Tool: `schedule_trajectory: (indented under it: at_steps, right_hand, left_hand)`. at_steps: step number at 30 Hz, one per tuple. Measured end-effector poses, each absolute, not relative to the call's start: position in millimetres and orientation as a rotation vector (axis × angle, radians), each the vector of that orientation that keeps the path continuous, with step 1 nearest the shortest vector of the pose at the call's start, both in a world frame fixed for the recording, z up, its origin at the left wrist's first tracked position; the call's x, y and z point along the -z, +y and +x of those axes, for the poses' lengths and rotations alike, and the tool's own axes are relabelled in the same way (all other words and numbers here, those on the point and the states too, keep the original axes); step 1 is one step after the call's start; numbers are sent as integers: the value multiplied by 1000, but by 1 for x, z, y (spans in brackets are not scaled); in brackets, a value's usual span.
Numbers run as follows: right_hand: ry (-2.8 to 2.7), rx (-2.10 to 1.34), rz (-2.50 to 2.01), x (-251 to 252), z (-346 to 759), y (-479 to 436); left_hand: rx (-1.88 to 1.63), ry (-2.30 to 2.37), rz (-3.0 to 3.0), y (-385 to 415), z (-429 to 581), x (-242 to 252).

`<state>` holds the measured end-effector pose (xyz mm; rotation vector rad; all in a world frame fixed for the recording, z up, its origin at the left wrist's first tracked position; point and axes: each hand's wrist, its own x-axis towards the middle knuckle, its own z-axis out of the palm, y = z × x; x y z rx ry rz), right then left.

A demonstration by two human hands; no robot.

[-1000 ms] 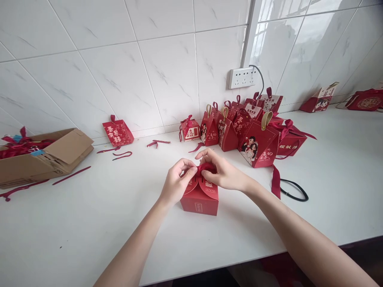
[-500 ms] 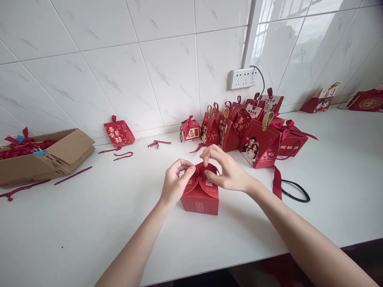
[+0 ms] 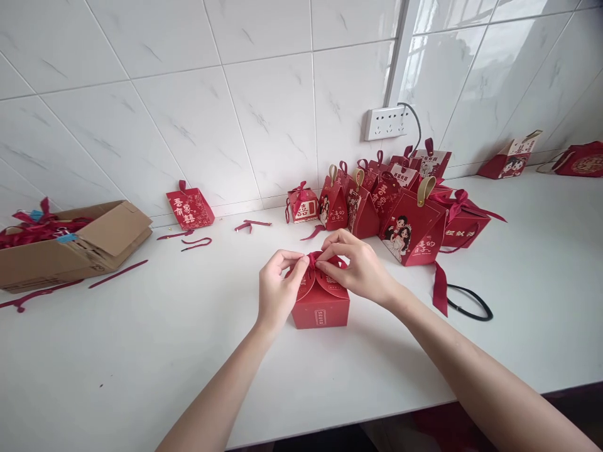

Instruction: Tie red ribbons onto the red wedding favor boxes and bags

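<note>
A red gift box [image 3: 320, 312] with rounded top flaps and pale printed characters stands on the white table in front of me. At its top is a dark red ribbon [image 3: 312, 260], gathered where the flaps meet. My left hand [image 3: 279, 285] pinches the ribbon from the left with thumb and forefinger. From the right, my right hand [image 3: 355, 267] pinches it too, the two sets of fingertips close together. The fingers partly hide the knot and the back of the box.
Several finished red gift boxes [image 3: 414, 223] crowd the back right. A cardboard carton [image 3: 113, 235] of ribbons stands at the left, near a small red box [image 3: 191, 208]. Ribbon scraps [image 3: 117, 274] and a black loop [image 3: 471, 302] lie about. A power strip [image 3: 387, 123] is on the wall.
My right hand's fingers, apart from the ribbon before, have closed on it beside my left fingertips. The box has turned slightly, and the view has shifted a little.
</note>
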<state>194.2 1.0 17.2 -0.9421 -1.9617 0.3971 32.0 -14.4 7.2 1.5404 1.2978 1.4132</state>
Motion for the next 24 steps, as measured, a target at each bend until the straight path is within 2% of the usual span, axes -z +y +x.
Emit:
schedule_trajectory:
  at_steps: [8, 16, 24]
  right_hand:
    - [-1958, -721, -1149, -27, 200, -3]
    - [-1997, -791, -1182, -25, 200, -3]
    - [-2001, -1044, -1262, -31, 214, 3]
  left_hand:
    - [-1347, 1345, 1688, -13, 27, -11]
    - [-1237, 1299, 1891, -12, 19, -16]
    - [-1129, 1303, 1937, -7, 7, -23]
